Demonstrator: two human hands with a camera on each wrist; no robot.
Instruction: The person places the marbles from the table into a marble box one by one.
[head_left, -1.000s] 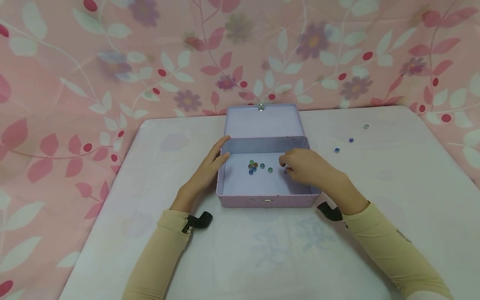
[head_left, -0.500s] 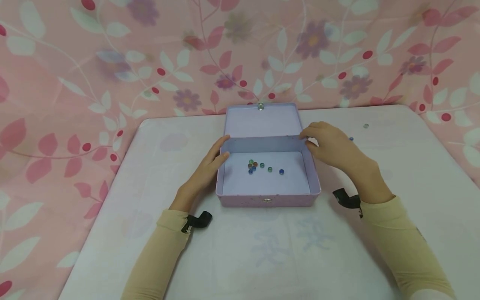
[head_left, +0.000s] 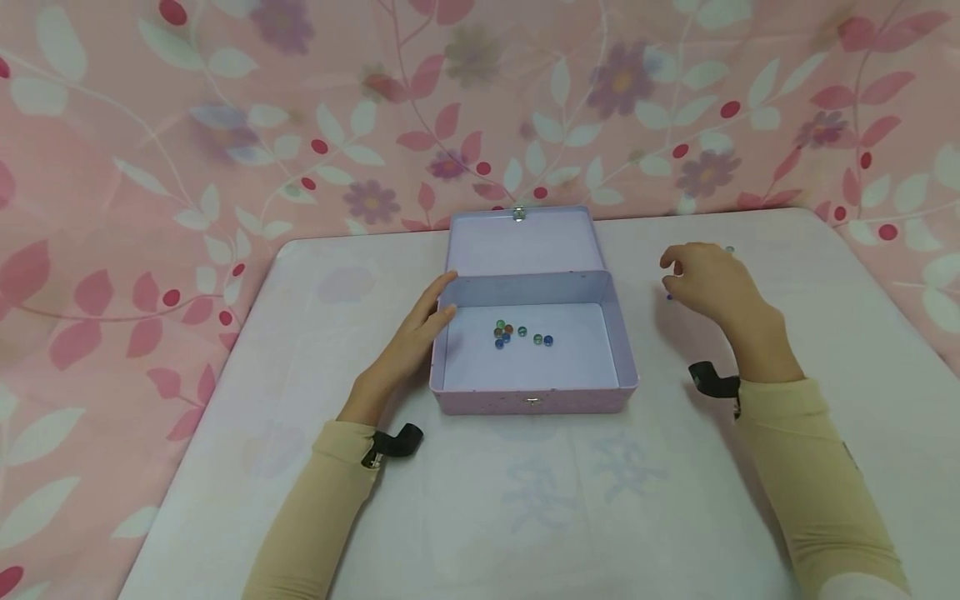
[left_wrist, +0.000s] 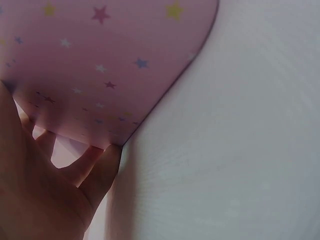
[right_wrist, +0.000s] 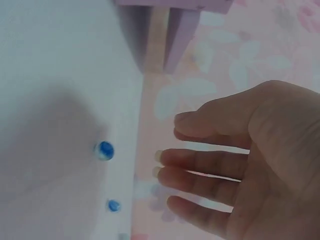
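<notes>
A lilac tin box [head_left: 532, 402] stands on the table with its lid [head_left: 525, 242] hinged back. Inside, toward the middle of the floor, lie several glass marbles, among them an orange one [head_left: 508, 330] and a blue one [head_left: 548, 341]. My left hand [head_left: 401, 342] touches the box's left side, thumb and fingertips right at the rim; the left wrist view shows the star-printed wall [left_wrist: 105, 65] against its fingers. Right of the box, my right hand [head_left: 716, 283] hovers above the table, fingers relaxed and holding nothing. Below it are two blue marbles, a nearer [right_wrist: 105, 150] and a farther [right_wrist: 114, 205].
A greenish clear marble [head_left: 730, 249] lies at the back right, partly behind the right hand. The white cloth-covered table [head_left: 480, 517] ends at the back against a pink floral curtain [head_left: 300, 100]. A black wrist camera [head_left: 712, 381] juts from the right sleeve.
My right hand has left the box, moving right over the loose marbles. A blue marble is now in the box, and it has rolled left beside a green one. The left hand stays put.
</notes>
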